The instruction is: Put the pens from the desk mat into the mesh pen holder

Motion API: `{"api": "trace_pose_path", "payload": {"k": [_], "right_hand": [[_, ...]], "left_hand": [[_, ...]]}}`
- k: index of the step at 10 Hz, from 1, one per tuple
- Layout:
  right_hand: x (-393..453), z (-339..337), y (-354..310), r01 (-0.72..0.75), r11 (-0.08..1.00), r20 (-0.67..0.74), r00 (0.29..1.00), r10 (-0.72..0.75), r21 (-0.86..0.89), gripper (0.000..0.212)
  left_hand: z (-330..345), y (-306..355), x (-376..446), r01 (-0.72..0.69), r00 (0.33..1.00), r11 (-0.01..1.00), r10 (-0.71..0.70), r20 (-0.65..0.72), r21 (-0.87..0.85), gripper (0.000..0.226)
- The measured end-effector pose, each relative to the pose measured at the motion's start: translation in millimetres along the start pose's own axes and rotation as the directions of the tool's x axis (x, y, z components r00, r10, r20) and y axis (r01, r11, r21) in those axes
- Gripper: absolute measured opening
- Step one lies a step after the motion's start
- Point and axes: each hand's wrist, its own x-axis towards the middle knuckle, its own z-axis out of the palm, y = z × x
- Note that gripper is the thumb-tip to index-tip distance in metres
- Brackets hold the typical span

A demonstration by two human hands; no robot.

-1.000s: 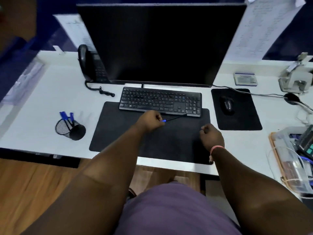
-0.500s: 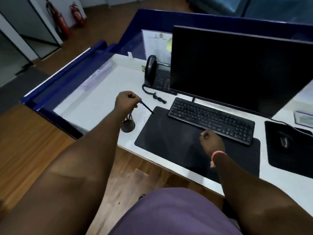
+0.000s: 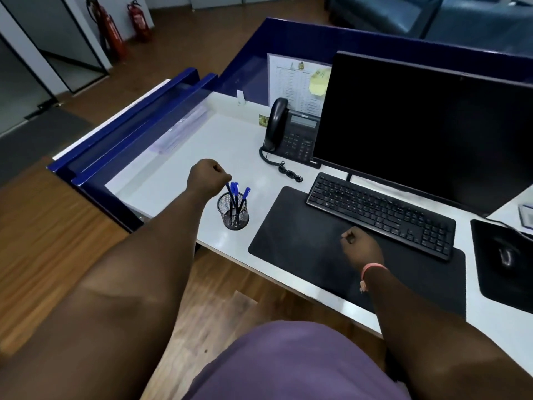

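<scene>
The black mesh pen holder [image 3: 233,216] stands upright on the white desk [image 3: 178,180], just left of the black desk mat [image 3: 291,243]. Several blue-capped pens [image 3: 241,199] lean inside it. My left hand [image 3: 207,177] hovers just above and left of the holder. Its fingers are closed at the top of the leftmost pen [image 3: 230,192], whose lower end is in the holder. My right hand [image 3: 361,246] rests as a fist on the mat in front of the keyboard, with nothing visible in it. No loose pen shows on the mat.
A black keyboard [image 3: 380,215] lies across the mat's far edge under a dark monitor [image 3: 427,131]. A desk phone [image 3: 291,134] with a coiled cord sits behind the holder. A mouse [image 3: 506,256] on its pad is at the right. A blue partition [image 3: 129,122] borders the desk's left side.
My left hand carried a pen from the mat leftward to the holder and lowered it in tip first. The camera swung left. My right hand stayed on the mat.
</scene>
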Motion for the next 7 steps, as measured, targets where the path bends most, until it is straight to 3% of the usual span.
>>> {"api": "trace_pose_path", "payload": {"k": [2,4,7], "right_hand": [[-6,9,9,-0.064,0.998,-0.015,0.998,0.064,0.003,0.008],[-11,13,21,-0.117,0.993,-0.018,0.993,0.117,0.008,0.008],[3,9,27,-0.093,0.995,-0.054,0.994,0.094,0.023,0.006]], "left_hand": [[19,-14,9,0.086,0.996,0.981,-0.091,0.016,0.174,0.016],[28,-26,18,0.184,0.982,0.964,-0.186,-0.007,0.19,0.011],[35,-4,27,0.066,0.998,0.98,-0.064,-0.016,0.185,0.016]]}}
